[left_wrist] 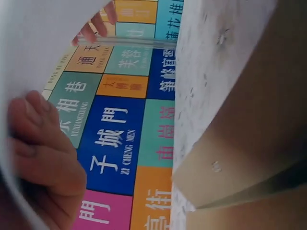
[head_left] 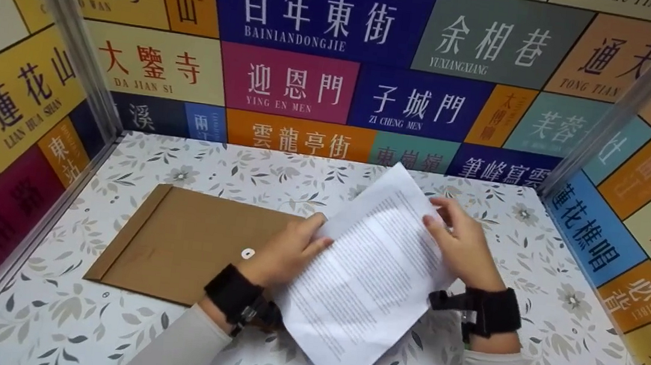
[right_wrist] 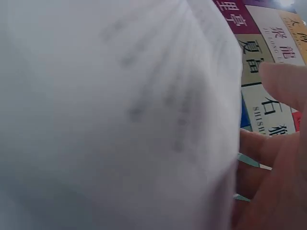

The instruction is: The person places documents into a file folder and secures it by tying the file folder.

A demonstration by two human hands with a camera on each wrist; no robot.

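White on dark blue, the panel straight ahead of me reads 百年東街 over BAINIANDONGJIE. Beside it, a grey-green panel says YUXIANGXIANG; below are a pink one, YING EN MEN, and a blue one, ZI CHENG MEN. Red characters on a cream panel stand over DA JIAN SI, and a yellow panel to the left gives LIAN HUA SHAN. The topmost names are cut off by the frame.

I have the printed paper tilted above the leaf-patterned counter. My left hand is clamped on its left edge, thumb on the printed face and fingers behind. My right hand is at the upper right edge, fingers loose and thumb apart from the paper; whether they touch it I cannot tell. The print is too fine to read, and from my right wrist it blurs into grey smudges. One sheet or several, I cannot say.

A brown envelope lies on the counter to the left, with a white round button and a faint, illegible reddish mark. My left hand and forearm hide part of it.
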